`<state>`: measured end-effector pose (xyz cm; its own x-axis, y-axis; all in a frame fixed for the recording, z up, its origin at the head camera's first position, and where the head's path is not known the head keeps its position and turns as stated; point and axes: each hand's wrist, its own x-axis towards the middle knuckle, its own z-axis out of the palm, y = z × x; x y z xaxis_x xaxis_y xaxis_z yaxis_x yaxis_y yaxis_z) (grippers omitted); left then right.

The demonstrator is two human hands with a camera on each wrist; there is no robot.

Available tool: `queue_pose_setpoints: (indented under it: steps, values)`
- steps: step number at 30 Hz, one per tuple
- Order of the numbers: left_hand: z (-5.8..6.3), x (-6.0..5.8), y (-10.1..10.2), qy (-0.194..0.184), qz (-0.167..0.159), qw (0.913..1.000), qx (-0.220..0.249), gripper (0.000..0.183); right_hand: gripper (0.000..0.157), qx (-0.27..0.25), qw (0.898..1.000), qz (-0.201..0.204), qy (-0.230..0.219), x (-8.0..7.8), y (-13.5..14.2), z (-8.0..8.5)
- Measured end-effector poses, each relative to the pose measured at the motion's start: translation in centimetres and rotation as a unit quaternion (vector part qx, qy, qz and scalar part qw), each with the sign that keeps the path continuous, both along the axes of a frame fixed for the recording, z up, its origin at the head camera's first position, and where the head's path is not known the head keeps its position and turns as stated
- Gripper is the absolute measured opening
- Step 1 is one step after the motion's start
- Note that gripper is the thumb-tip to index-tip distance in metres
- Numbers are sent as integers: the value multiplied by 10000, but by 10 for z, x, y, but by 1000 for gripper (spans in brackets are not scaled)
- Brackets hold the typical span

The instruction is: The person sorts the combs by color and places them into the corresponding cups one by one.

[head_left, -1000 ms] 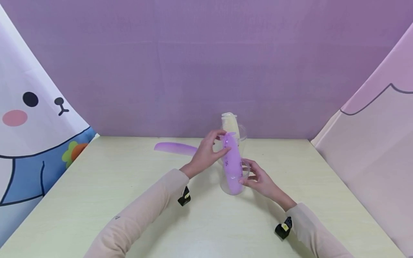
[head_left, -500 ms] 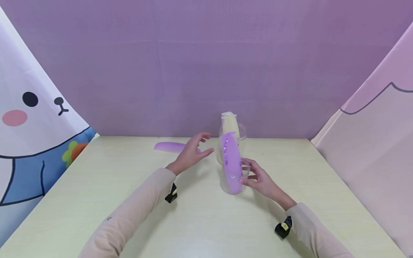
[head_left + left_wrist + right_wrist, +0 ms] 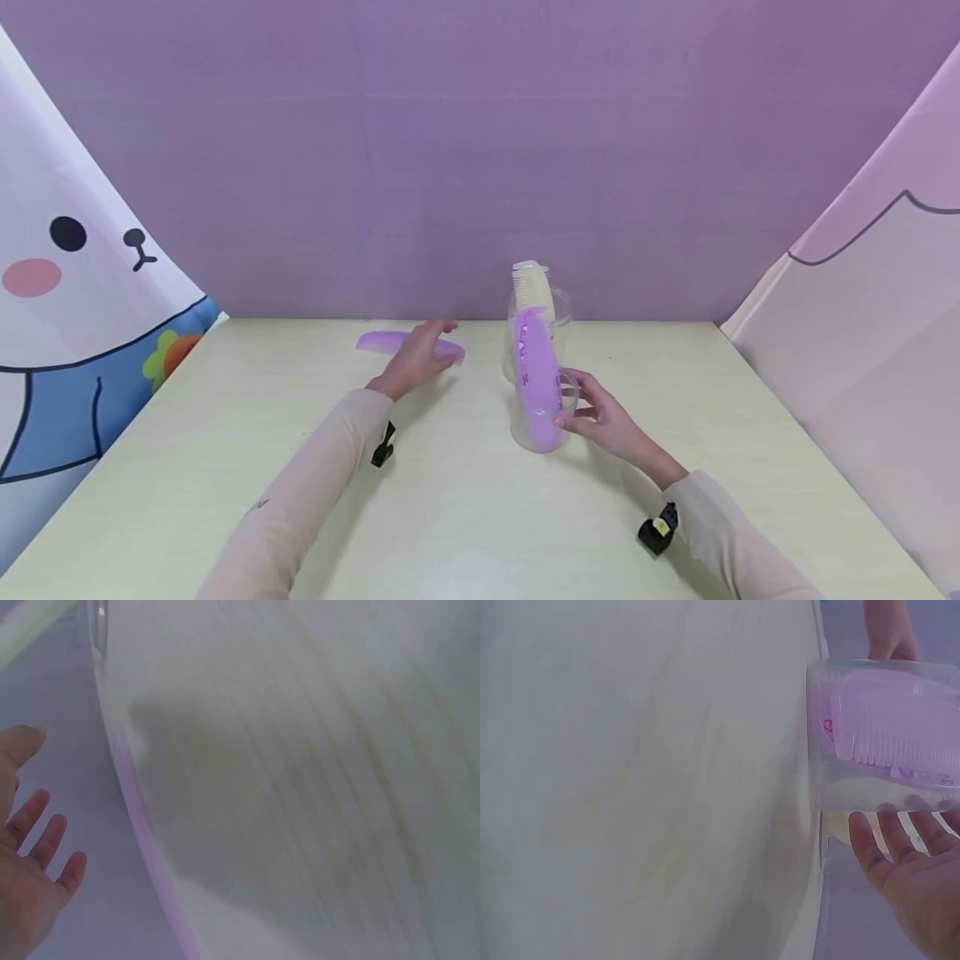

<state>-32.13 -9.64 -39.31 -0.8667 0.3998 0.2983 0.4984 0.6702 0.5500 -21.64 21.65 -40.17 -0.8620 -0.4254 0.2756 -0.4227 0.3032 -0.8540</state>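
Note:
In the head view a purple comb (image 3: 381,341) lies flat on the table toward the back left. My left hand (image 3: 416,360) hovers over its right part, fingers loosely bent; the left wrist view shows them spread and apart from the comb (image 3: 150,847). My right hand (image 3: 603,421) holds a clear mug (image 3: 522,429) at its handle side, thumb on the wall. A purple comb (image 3: 538,367) stands leaning in that mug; the right wrist view suggests overlapping combs (image 3: 892,712) there. Behind it, a second clear mug (image 3: 564,308) holds a cream comb (image 3: 532,287).
The pale table (image 3: 465,517) reaches back to a purple cloth wall (image 3: 450,167). Printed cloths hang at the left (image 3: 67,350) and right (image 3: 862,333). Both sleeves have a small black camera (image 3: 657,533) beneath the wrist.
My left hand has let go of the purple comb in the front mug and moved left and down to the comb on the table. My right hand stays at the mug.

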Motion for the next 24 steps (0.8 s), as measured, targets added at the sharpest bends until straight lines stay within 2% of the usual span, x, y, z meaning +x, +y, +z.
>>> queue_pose_setpoints:
  steps: [6, 13, 24]
  values:
    - [-5, -4, -7, 310, 226, 9979, -531, 47, 65, 9, 10000, -10, -15, 0, -1, 0]
    - [-8, -11, -8, 219, 562, 9926, -1056, 47, 64, 26, 10000, -19, -19, 1, -2, 1]
    - [-14, -21, -9, 171, 760, 9846, -1565, 48, 65, 20, 10000, -38, 5, 1, -1, 2]
